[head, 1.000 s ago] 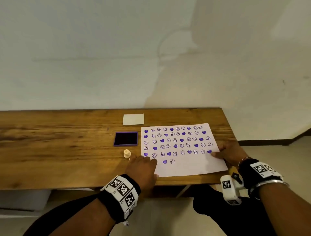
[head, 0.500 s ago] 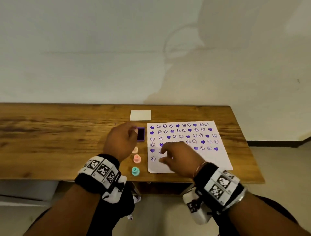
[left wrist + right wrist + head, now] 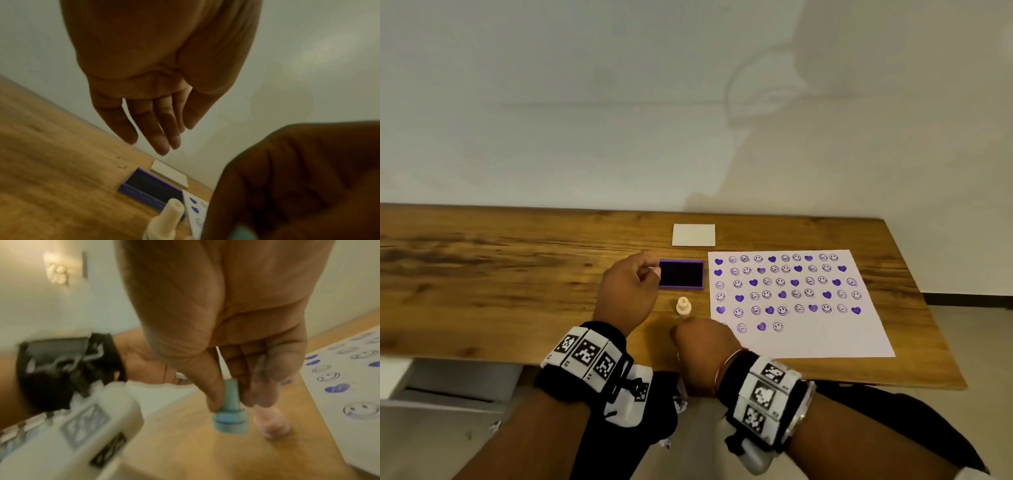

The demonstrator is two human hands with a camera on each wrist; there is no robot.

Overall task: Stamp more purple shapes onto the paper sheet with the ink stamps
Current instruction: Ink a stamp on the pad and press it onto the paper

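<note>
**Right hand lifts a teal stamp beside the stamped sheet**

The paper sheet (image 3: 801, 301) lies flat on the wooden tabletop (image 3: 500, 274), covered in rows of purple hearts and smiley faces, with a short unfinished row nearest the person.

Left of the paper sheet sits the purple ink pad (image 3: 681, 279), uncovered, its dark face up. A small white card (image 3: 693, 234) lies beyond the ink pad, toward the wall.

A cream stamp (image 3: 683, 306) stands upright on the tabletop, just left of the paper sheet and on the near side of the ink pad.

The right hand (image 3: 702, 346) is at the near left corner of the paper sheet. Its grip is closed: thumb and fingers pinch the stem of a teal stamp (image 3: 229, 415), base down, above the wood. A pink stamp (image 3: 271, 423), blurred, stands between the teal one and the paper sheet.

The left hand (image 3: 628, 298) hovers left of the ink pad. In the wrist view its fingers (image 3: 162, 129) are straight and its grip released, holding nothing.
</note>
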